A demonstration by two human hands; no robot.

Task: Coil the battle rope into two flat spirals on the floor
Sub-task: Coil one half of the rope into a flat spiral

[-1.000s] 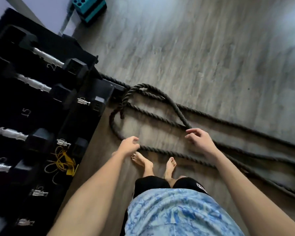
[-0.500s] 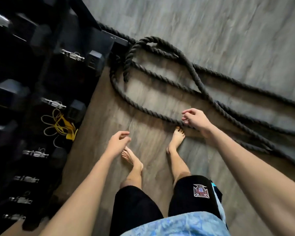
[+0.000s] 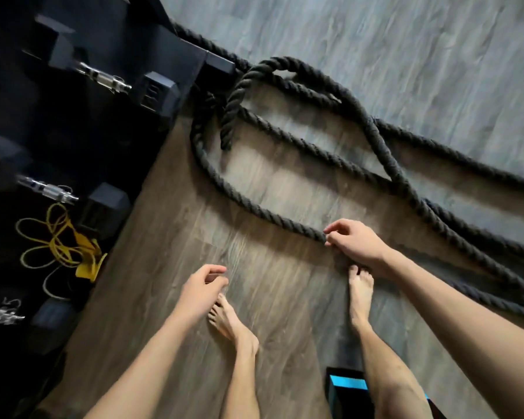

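**Item 1. Thick black twisted battle rope** (image 3: 378, 140). It lay uncoiled on the floor from upper centre to the right edge of the frame. One loose loop opened at centre, with several long strands running off to the lower right, some crossing one another. One end lay inside the loop, near the upper centre. No spiral had been formed.

**Item 2. Right hand** (image 3: 354, 243). It was at centre right, over the lowest strand of the loop. The fingers were curled, with the tips at the rope. Whether the grip had closed on the rope could not be told.

**Item 3. Left hand** (image 3: 201, 287). It was at lower centre, well apart from the rope. The grip was slack, the fingers loosely curled and holding nothing.

**Item 4. Grey-brown wood-grain floor** (image 3: 285, 313). It carried the rope and two bare feet, the right foot (image 3: 359, 294) just below the right hand.

**Item 5. Black dumbbell rack** (image 3: 73, 131). It filled the left of the frame and held black hexagonal dumbbells with chrome handles (image 3: 103, 77).

**Item 6. Tangled yellow cord** (image 3: 58, 246). It lay at lower left, on the rack.

**Item 7. Black and blue block** (image 3: 345, 385). It was at the bottom edge, partly hidden behind the right leg.
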